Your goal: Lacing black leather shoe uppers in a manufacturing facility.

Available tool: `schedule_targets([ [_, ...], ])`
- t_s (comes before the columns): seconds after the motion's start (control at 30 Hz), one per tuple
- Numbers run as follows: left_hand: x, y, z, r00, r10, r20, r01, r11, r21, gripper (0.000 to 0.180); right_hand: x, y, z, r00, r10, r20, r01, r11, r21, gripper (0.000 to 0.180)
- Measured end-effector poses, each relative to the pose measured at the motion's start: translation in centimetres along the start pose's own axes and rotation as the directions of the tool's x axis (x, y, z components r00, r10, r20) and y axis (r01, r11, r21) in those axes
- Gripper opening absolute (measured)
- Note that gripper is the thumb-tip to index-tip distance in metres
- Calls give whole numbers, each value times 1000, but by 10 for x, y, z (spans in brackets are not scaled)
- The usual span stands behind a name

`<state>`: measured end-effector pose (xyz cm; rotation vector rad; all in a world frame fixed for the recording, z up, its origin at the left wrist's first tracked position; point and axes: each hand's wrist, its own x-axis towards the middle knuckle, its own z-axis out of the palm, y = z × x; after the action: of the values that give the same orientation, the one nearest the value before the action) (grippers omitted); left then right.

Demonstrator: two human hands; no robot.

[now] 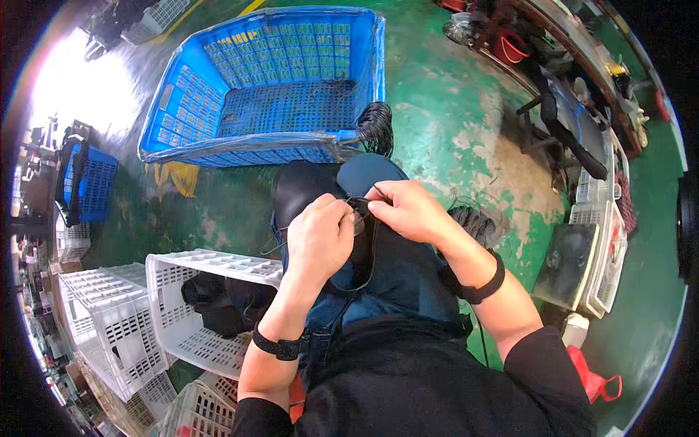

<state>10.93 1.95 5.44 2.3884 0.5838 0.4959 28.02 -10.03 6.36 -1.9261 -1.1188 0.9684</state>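
Above my lap, my left hand (pixel 320 234) and my right hand (pixel 409 211) are close together, fingers pinched on a thin black cord (pixel 358 199). A slack loop of dark cord hangs below them between my legs. What lies under the left fingers is partly hidden. Just beyond my knees, a bundle of black cords (pixel 375 125) drapes over the near right corner of a large blue plastic crate (pixel 247 148). Several loose dark strands lie on the crate's floor.
At my left, a white crate (pixel 211 255) lies on its side with black items (pixel 226 304) inside; another white crate (pixel 109 320) stands beside it. More black cords (pixel 475 222) lie by my right knee. A dark-seated stool (pixel 571 116) and red bucket (pixel 510 47) are at far right.
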Motion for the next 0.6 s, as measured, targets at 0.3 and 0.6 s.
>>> schedule_targets([
  [0.3,5,1,2,999,14,52,-17,999,50,8,4,5,-4,999,42,18,-43,998,54,23],
  [0.6,7,-3,8,998,42,49,-46,996,77,9,7,14,0,999,-21,50,16,996,93,24],
])
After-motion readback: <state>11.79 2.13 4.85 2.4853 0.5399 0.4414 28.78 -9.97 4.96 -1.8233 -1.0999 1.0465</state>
